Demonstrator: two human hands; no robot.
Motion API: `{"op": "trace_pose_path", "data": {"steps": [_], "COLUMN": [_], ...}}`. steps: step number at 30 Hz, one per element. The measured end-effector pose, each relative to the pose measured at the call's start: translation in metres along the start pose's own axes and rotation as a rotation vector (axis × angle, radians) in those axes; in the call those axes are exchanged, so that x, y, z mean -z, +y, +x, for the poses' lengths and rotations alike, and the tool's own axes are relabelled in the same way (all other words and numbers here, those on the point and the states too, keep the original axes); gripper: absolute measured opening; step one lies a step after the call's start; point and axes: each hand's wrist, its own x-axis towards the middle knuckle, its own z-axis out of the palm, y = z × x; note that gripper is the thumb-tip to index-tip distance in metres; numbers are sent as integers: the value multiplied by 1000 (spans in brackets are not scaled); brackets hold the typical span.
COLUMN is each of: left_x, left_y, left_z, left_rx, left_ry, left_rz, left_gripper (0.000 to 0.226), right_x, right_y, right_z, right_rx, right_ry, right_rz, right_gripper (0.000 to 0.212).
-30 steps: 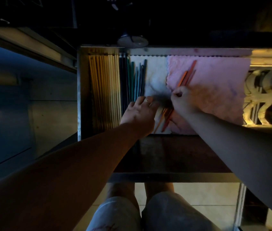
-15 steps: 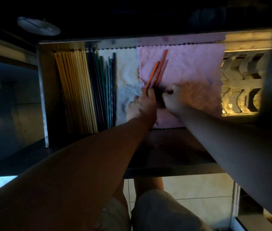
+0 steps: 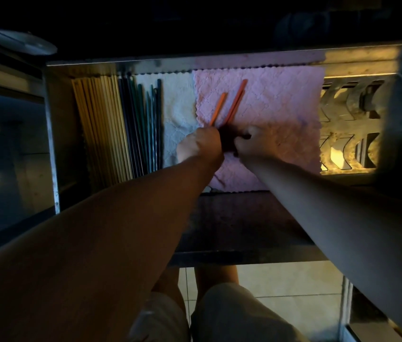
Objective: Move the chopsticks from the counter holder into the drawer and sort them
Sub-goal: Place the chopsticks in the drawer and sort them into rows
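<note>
An open metal drawer (image 3: 52,134) lies below me. Tan wooden chopsticks (image 3: 101,129) are lined up at its left, with dark blue and green chopsticks (image 3: 143,124) beside them on a white cloth (image 3: 177,112). Orange chopsticks (image 3: 232,104) lie slanted on a pink cloth (image 3: 281,104). My left hand (image 3: 201,146) is closed around the lower end of one orange chopstick. My right hand (image 3: 251,143) pinches the lower ends of the other orange sticks. The two hands nearly touch; the sticks' lower ends are hidden between them.
A metal rack with cut-out slots (image 3: 350,124) fills the drawer's right side, lit yellow. A round metal lid (image 3: 22,43) sits on the dark counter at upper left. The drawer's dark front panel (image 3: 244,230) is near my knees, above a tiled floor (image 3: 293,280).
My left hand came over from the dark chopsticks to the orange ones and closed on one. The orange sticks are now spread slightly apart. My view shifted right.
</note>
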Motion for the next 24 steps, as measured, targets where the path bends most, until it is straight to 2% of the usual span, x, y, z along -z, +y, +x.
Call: {"op": "trace_pose_path", "data": {"steps": [3, 7, 12, 18, 22, 24], "left_x": [-4, -3, -2, 3, 10, 12], "left_y": [-1, -1, 2, -21, -55, -72], "left_z": [5, 8, 3, 4, -4, -8], "left_rx": [12, 17, -5, 22, 88, 128], "left_ry": [9, -6, 1, -26, -27, -20], "left_rz": [-4, -31, -26, -393, -472, -500], "left_gripper": [28, 32, 36, 35, 38, 37], "right_x": [1, 4, 0, -8, -30, -40], "right_y": [-3, -3, 4, -3, -8, -16], "right_z": [0, -1, 5, 5, 12, 13], "right_rx": [-23, -38, -49, -51, -11, 37], "right_ry": [21, 70, 49, 40, 46, 56], "right_rz": [9, 5, 47, 40, 45, -4], "right_gripper": [9, 9, 18, 12, 15, 24]}}
